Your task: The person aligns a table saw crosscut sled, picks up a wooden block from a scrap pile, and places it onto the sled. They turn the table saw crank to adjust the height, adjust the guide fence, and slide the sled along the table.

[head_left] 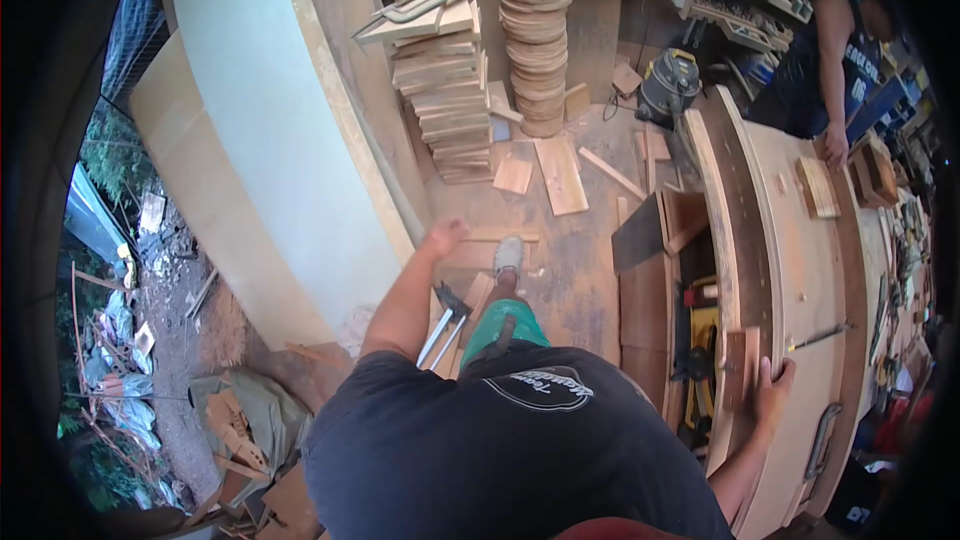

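My left hand (447, 238) is raised ahead of my body, above the dusty floor. Its fingers look loosely curled, and nothing shows in them. On the right, my right hand (772, 395) is at the edge of a reddish-brown wooden block (740, 370), over the near side of the long workbench (795, 270). Its grip on the block is partly hidden. A thin, dark, rod-like tool (820, 337) lies on the bench beyond that hand. Nearer to me is a dark C-clamp (823, 440).
Stacked boards (440, 105) with a clamp on top and a tall pile of round wooden discs (535, 30) stand ahead. Large sheets (270, 110) lean at left. Loose boards (560, 175) lie on the floor. A co-worker (835, 60) stands across the bench, near a vacuum (670, 85).
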Available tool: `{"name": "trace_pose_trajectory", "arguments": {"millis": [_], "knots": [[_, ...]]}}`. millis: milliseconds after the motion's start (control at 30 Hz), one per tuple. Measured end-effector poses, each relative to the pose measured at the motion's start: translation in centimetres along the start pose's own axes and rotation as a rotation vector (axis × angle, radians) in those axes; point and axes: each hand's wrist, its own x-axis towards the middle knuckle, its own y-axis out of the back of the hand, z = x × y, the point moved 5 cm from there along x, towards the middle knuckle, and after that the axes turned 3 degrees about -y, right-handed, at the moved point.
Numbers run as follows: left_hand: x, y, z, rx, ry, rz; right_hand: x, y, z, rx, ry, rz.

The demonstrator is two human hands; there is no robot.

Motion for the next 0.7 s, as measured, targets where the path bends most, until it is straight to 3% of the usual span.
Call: {"name": "trace_pose_trajectory", "arguments": {"millis": [33,67,167,233,300,367,433,567,667,700], "knots": [[5.7,3.1,-1.5,0.056,-0.129,0.237,0.9,-0.5,-1.2,0.006,0.016,0.024],[9.2,8.1,1.9,-0.036,-0.303,0.329,2.5,-1.9,-1.3,0.017,0.048,0.065],[21.7,23.2,7.0,0.144,-0.529,0.707,6.5,-3.8,-5.4,0.096,0.054,0.021],[25.4,31.6,12.4,0.372,-0.517,0.949,8.2,-4.6,-9.5,0.044,0.000,-0.010],[29.2,37.8,14.5,0.500,-0.457,0.943,11.3,-5.3,-11.7,-0.177,-0.154,0.005],[33.0,42.1,13.9,0.648,-0.417,0.910,12.9,-6.0,-14.4,-0.200,-0.085,0.035],[37.4,44.0,10.9,0.415,-0.183,0.393,13.5,-5.9,-16.2,-0.351,-0.214,0.013],[38.2,45.7,11.0,0.322,-0.043,0.212,13.7,-6.9,-14.8,-0.517,-0.339,0.038],[41.9,46.9,7.1,0.335,-0.120,0.234,14.2,-7.1,-14.3,-0.507,-0.419,0.096],[40.9,47.1,9.3,0.334,-0.129,0.232,14.2,-7.1,-14.9,-0.506,-0.427,0.100]]}}
